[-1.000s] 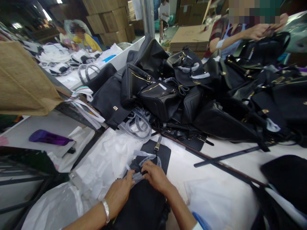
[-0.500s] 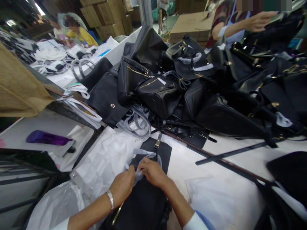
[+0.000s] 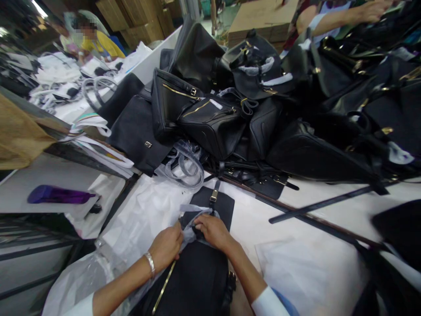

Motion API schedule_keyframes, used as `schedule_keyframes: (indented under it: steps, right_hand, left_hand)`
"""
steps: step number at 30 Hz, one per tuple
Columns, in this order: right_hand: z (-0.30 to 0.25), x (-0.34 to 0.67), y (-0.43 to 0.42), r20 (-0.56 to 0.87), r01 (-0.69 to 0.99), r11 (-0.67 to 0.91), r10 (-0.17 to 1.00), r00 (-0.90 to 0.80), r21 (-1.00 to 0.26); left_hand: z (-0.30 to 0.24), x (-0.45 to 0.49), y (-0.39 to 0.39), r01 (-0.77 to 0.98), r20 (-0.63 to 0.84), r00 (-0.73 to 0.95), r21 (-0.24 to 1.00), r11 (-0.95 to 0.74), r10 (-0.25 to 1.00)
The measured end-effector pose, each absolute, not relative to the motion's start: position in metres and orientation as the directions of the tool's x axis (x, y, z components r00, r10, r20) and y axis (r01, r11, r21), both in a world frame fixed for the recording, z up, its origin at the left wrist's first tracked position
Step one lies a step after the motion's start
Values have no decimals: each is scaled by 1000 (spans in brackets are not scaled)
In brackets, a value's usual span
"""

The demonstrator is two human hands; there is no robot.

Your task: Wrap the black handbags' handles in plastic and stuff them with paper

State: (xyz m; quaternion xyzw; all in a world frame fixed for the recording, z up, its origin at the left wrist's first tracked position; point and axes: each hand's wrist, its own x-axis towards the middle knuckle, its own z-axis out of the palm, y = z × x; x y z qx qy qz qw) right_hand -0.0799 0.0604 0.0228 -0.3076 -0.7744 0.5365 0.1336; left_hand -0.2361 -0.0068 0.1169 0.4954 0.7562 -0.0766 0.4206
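Note:
A black backpack lies on the white table before me, its flap folded away from me with a gold buckle on its strap. Clear plastic wrap covers the handle at the top of the bag. My left hand, with a silver bracelet at the wrist, pinches the wrap at its left side. On the right, my right hand has its fingers closed on the same wrap, close to the handle. The fingertips are partly hidden by the plastic. A gold zipper runs along the bag's left side.
Black bags are heaped beyond the table's far edge. Plastic-wrapped straps lie left of the flap. Plastic bags spread on the left, another on the right. A purple object rests on a side shelf. A co-worker's arm reaches in at upper right.
My left hand has shifted slightly left and down, away from my right hand, with plastic stretched between them. The view has tilted a little; the gold zipper shows more.

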Motion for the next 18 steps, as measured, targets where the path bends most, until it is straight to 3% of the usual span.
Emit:
schedule_keyframes:
  steps: [7, 13, 18]
  right_hand:
    - [24, -78, 56, -128, 327, 240, 594, -794, -914]
    - [25, -44, 66, -174, 437, 250, 667, -724, -864]
    - [21, -45, 55, -190, 439, 273, 623, -759, -856]
  left_hand:
    - [95, -227, 3, 821, -731, -160, 274, 500, 663]
    - [91, -225, 9, 820, -754, -167, 252, 514, 635]
    - [92, -217, 12, 865, -734, -162, 216, 453, 659]
